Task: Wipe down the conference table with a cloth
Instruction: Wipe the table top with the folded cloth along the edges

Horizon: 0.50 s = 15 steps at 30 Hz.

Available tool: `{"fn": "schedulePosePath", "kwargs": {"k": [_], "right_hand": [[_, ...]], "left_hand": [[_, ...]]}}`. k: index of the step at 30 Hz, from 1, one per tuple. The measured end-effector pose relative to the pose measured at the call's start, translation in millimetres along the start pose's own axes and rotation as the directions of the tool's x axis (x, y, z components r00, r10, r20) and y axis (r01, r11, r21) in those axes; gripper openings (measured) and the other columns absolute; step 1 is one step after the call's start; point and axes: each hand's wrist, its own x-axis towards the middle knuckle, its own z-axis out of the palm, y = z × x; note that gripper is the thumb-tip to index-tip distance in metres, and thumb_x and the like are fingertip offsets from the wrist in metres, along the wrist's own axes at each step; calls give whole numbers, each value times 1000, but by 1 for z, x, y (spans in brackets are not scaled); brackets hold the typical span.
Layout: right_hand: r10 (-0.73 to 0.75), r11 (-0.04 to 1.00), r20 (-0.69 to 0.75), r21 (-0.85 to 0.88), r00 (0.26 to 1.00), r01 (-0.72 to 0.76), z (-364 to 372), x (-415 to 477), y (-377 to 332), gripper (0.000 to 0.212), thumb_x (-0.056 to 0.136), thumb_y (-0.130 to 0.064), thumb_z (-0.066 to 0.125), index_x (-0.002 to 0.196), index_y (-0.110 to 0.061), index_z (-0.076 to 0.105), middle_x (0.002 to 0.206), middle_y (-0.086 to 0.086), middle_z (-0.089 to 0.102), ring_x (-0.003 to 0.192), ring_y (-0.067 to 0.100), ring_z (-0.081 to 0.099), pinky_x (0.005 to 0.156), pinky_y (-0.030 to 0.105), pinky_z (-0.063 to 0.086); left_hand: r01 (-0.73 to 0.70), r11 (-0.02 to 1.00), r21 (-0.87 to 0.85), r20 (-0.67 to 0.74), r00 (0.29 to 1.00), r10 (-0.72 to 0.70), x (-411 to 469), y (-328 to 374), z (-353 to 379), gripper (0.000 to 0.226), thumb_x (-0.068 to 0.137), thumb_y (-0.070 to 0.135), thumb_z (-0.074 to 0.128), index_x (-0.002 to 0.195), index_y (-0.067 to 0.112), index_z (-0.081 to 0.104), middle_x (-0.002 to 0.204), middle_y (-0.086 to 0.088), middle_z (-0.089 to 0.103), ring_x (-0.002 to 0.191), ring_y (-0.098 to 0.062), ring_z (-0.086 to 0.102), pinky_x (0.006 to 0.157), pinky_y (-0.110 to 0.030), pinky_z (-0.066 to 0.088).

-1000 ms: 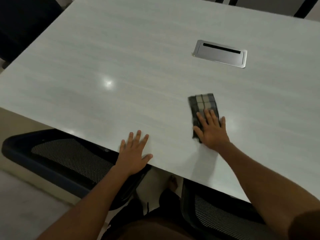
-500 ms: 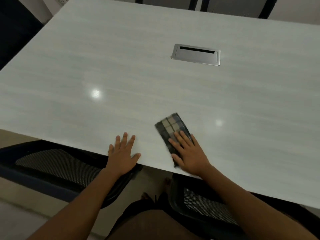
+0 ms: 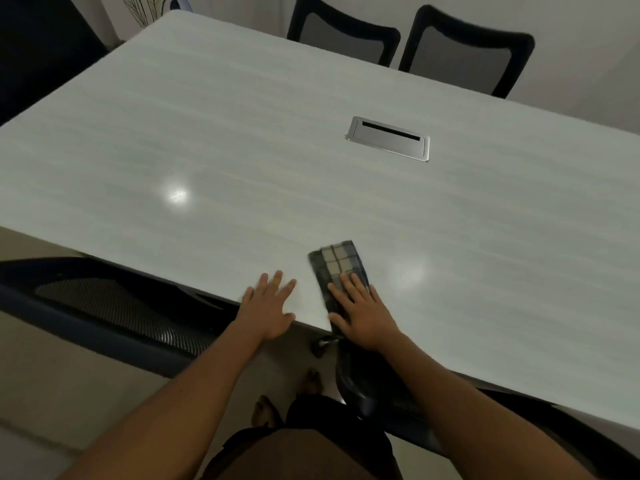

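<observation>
A folded checked cloth [image 3: 335,263], dark grey and beige, lies at the near edge of the pale grey conference table [image 3: 277,150]. My right hand [image 3: 363,311] presses flat on the cloth's near half, fingers spread, and the cloth's near end hangs just over the table edge. My left hand [image 3: 268,308] rests flat and empty on the table edge, a little left of the cloth, fingers apart.
A silver cable hatch [image 3: 389,138] is set flush in the table's middle. Two dark mesh chairs [image 3: 464,53] stand at the far side. One mesh chair [image 3: 114,306] is tucked under the near edge at left, another [image 3: 381,393] at right below my arm.
My right hand has dragged the cloth toward me and leftward to the near table edge. The left hand has stayed near the edge while my view pulled back, showing the far chairs.
</observation>
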Motion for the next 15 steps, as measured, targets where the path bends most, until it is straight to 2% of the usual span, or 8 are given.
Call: {"fn": "schedulePosePath", "kwargs": {"k": [2, 3, 5, 8, 10, 12, 14, 15], "right_hand": [[-60, 997, -4, -42, 998, 59, 6, -26, 26, 81, 84, -78, 0, 156, -39, 3, 163, -7, -13, 148, 13, -20, 123, 47, 4], [-36, 999, -8, -41, 999, 35, 7, -39, 40, 85, 81, -80, -4, 156, -40, 3, 162, -9, -13, 148, 12, -20, 123, 46, 5], [107, 994, -27, 9, 994, -107, 8, -52, 65, 84, 82, -81, 1, 156, -41, 5, 164, -8, -10, 150, 13, -14, 124, 45, 7], [359, 928, -7, 112, 933, -357, 4, -39, 66, 71, 97, -66, 22, 157, -35, 3, 166, 0, -9, 153, 21, -10, 123, 47, 6], [428, 892, 29, 146, 903, -427, 2, -19, 47, 68, 101, -60, 23, 158, -31, -1, 166, 5, -12, 152, 25, -12, 123, 49, 3], [383, 916, 25, 124, 924, -383, 2, -12, 35, 69, 101, -61, 23, 158, -31, -2, 165, 5, -14, 152, 25, -14, 123, 49, 1], [212, 974, 25, 71, 977, -213, 5, -27, 35, 74, 95, -69, 20, 157, -36, -1, 165, -1, -14, 151, 20, -16, 124, 48, 2], [131, 990, 30, 40, 991, -132, 8, -40, 40, 77, 89, -75, 13, 156, -39, -1, 164, -4, -16, 151, 18, -18, 124, 48, 3]], "left_hand": [[1, 1000, 7, -9, 1000, -1, 0, 2, 1, 74, 100, 46, 41, 156, 35, -5, 163, -1, -19, 150, -28, -16, 121, -49, -1], [1, 1000, 8, -10, 1000, -1, 0, 3, 1, 74, 100, 45, 41, 156, 34, -6, 163, -1, -19, 150, -28, -16, 121, -49, -1], [3, 1000, 7, -8, 1000, -3, -1, 4, 1, 74, 100, 45, 41, 156, 34, -6, 163, -1, -19, 150, -27, -16, 121, -49, -1], [9, 1000, 12, -7, 1000, -9, -2, 3, 2, 74, 100, 45, 40, 156, 34, -7, 163, -1, -20, 150, -28, -17, 121, -49, -2], [10, 1000, 14, -6, 1000, -10, -2, 2, 2, 74, 101, 45, 40, 156, 34, -7, 163, -1, -21, 150, -28, -17, 121, -49, -2], [6, 1000, 16, -6, 1000, -6, 0, 3, 3, 74, 101, 46, 40, 156, 34, -7, 163, -1, -21, 150, -27, -17, 121, -48, -1], [3, 1000, 19, -6, 1000, -3, -1, 2, 2, 73, 101, 46, 40, 156, 34, -7, 163, -1, -20, 150, -27, -16, 121, -48, -1], [3, 1000, 21, -8, 1000, -3, -1, 1, 2, 73, 101, 46, 40, 156, 35, -7, 163, -1, -20, 150, -27, -16, 121, -48, -1]]}}
